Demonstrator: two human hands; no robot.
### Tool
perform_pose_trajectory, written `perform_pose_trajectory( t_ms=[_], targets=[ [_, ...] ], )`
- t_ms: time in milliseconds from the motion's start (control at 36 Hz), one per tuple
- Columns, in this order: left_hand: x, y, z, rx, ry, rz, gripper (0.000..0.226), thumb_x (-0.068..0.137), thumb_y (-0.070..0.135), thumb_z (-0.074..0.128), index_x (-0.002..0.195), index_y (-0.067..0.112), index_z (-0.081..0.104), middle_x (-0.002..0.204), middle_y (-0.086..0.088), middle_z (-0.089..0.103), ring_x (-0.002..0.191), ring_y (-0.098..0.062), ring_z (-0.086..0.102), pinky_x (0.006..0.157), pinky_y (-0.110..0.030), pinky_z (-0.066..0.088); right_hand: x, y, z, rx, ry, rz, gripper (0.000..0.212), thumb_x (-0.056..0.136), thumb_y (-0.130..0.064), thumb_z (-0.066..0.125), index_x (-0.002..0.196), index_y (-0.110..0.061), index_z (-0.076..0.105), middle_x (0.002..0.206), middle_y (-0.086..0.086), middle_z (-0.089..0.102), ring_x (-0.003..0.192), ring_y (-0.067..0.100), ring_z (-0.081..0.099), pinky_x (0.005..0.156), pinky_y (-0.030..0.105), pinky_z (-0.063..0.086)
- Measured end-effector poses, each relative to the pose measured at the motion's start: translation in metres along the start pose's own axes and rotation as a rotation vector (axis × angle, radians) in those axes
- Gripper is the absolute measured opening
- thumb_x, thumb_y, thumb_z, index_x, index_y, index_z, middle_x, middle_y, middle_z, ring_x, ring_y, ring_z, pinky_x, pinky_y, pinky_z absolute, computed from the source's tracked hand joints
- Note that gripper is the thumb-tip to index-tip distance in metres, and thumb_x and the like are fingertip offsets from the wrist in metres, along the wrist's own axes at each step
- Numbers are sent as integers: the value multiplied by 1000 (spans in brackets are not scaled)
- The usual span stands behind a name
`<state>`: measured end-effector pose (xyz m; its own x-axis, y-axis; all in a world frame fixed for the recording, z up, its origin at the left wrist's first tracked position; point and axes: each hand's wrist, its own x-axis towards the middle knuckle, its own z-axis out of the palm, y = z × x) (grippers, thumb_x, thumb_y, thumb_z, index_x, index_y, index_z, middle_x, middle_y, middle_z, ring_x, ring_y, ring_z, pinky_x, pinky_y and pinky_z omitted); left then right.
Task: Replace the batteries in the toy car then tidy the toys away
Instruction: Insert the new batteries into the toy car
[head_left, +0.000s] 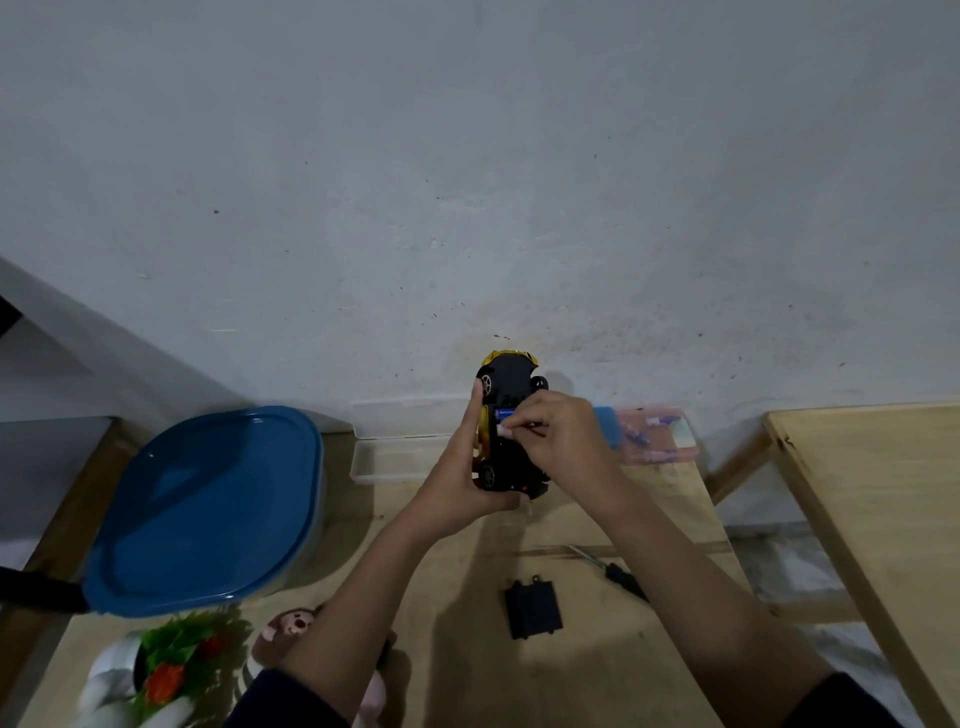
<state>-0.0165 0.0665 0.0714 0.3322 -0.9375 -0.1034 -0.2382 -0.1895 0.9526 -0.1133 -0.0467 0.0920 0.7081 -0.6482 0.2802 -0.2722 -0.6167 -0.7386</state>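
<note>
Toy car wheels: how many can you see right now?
3. Two on the toy car's left side, one at its far right. The fourth is probably hidden behind the right hand.

A pale, speckled wall fills the upper view; a second wooden table stands apart at the right; a potted plant with green leaves and orange-red flowers sits at the tabletop's near left corner, partly blurred.
</note>
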Motion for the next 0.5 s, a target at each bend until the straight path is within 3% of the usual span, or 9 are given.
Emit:
perform_pose_trajectory(
  t_ms=[194,333,500],
  targets=[
    [0,-2,5,-41,-7,-14,125,69,-5,78,141,44,-11,112,23,41,87,17,54,75,-11,48,-8,4,9,9,65,5,9,76,-2,71,81,-8,75,84,4,69,76,16,64,75,33,57],
    [-3,-7,3,-39,-6,-18,124,68,-6,78,145,38,-10,124,26,38,94,21,49,77,-8,45,-10,7,12,155,44,58,8,73,-4,75,79,-10,75,76,-5,64,74,2,62,73,12,52],
    [1,-7,-5,-45,29,-15,123,69,-7,76,145,35,-12,128,28,36,104,17,52,77,-9,47,-5,18,9,277,98,169,9,76,-4,72,82,-11,73,81,-3,69,83,8,65,75,20,54]
  ],
)
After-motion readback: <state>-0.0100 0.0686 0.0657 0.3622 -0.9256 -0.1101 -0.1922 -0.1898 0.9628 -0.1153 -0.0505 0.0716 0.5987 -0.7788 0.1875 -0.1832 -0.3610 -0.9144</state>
